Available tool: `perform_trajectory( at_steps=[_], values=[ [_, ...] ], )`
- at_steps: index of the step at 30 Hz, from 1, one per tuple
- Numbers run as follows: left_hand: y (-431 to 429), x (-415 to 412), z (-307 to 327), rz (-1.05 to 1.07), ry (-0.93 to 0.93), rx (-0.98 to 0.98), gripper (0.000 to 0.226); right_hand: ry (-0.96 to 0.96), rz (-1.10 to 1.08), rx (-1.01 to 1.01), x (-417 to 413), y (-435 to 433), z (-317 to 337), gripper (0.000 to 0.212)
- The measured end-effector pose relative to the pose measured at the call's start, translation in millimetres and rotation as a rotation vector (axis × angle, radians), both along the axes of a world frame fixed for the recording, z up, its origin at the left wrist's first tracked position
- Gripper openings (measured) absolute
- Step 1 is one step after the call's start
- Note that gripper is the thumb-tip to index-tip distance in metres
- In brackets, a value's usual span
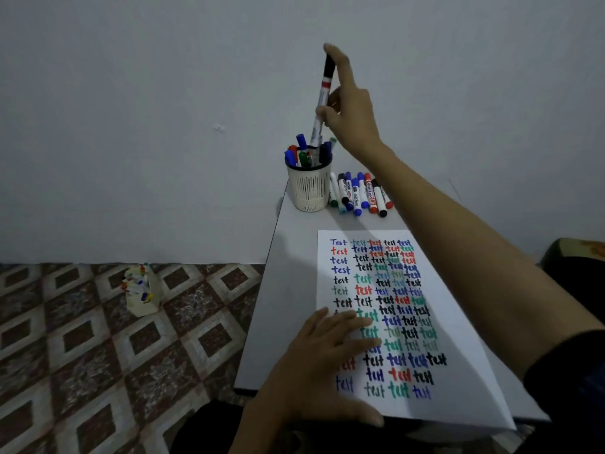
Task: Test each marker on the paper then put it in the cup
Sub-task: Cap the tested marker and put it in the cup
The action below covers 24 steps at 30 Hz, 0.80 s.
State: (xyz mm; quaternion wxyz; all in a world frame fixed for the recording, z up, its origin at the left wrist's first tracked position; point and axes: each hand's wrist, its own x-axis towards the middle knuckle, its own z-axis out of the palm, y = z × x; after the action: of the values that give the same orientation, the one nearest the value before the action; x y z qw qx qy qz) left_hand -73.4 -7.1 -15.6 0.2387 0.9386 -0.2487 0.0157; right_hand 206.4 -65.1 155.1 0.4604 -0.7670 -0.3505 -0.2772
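My right hand point(352, 106) holds a white marker with a black cap point(322, 99) upright, its lower end just above the white mesh cup point(309, 188). Several capped markers stand in that cup. A row of several more markers point(360, 194) lies on the table right of the cup. The white paper point(458, 322) is covered with rows of the word "test" in blue, red, green and black. My left hand point(327, 352) lies flat on the paper's left edge, fingers spread, holding nothing.
The narrow grey table point(288, 290) stands against a plain wall, with its left edge beside a patterned tile floor. A small box of coloured items point(140, 290) sits on the floor to the left.
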Motion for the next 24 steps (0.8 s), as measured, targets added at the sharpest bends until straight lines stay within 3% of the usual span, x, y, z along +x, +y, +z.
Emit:
perform_trajectory(
  at_steps=[2,5,9,11,13,15,17,21,22,24],
  values=[
    [-0.5,0.5,0.3,-0.009,-0.014,0.052,0.090,0.009,-0.031,-0.006,7.8,10.4,-11.0,0.079],
    [-1.4,1.7,0.7,-0.004,-0.015,0.073,0.089,0.019,-0.151,-0.184,15.6,19.9,-32.0,0.076],
    [-1.5,2.4,0.3,0.026,0.006,0.033,0.084,-0.022,-0.201,-0.497,23.0,15.0,-52.3,0.037],
    [-1.6,1.9,0.2,0.038,0.013,0.019,0.083,-0.051,-0.165,-0.500,25.6,6.9,-59.9,0.032],
    [-1.7,1.2,0.3,0.044,0.021,0.017,0.083,-0.037,-0.134,-0.347,23.2,-6.0,-66.2,0.035],
    [-2.2,1.1,0.6,0.049,0.020,0.013,0.084,0.040,-0.162,-0.198,22.2,-25.0,-75.8,0.036],
    [-2.9,0.4,1.0,0.051,0.020,0.007,0.084,0.213,-0.245,-0.209,28.0,-50.9,-93.1,0.041],
    [-4.1,0.2,1.4,0.058,0.013,0.003,0.083,0.534,-0.350,-0.670,40.9,-107.8,-138.1,0.048],
    [-4.4,0.4,1.7,0.061,0.014,0.007,0.083,0.559,-0.345,-0.738,38.7,-116.8,-146.6,0.049],
    [-4.7,0.9,2.1,0.067,0.011,0.012,0.083,0.553,-0.326,-0.687,30.6,-127.2,-159.4,0.045]
  ],
)
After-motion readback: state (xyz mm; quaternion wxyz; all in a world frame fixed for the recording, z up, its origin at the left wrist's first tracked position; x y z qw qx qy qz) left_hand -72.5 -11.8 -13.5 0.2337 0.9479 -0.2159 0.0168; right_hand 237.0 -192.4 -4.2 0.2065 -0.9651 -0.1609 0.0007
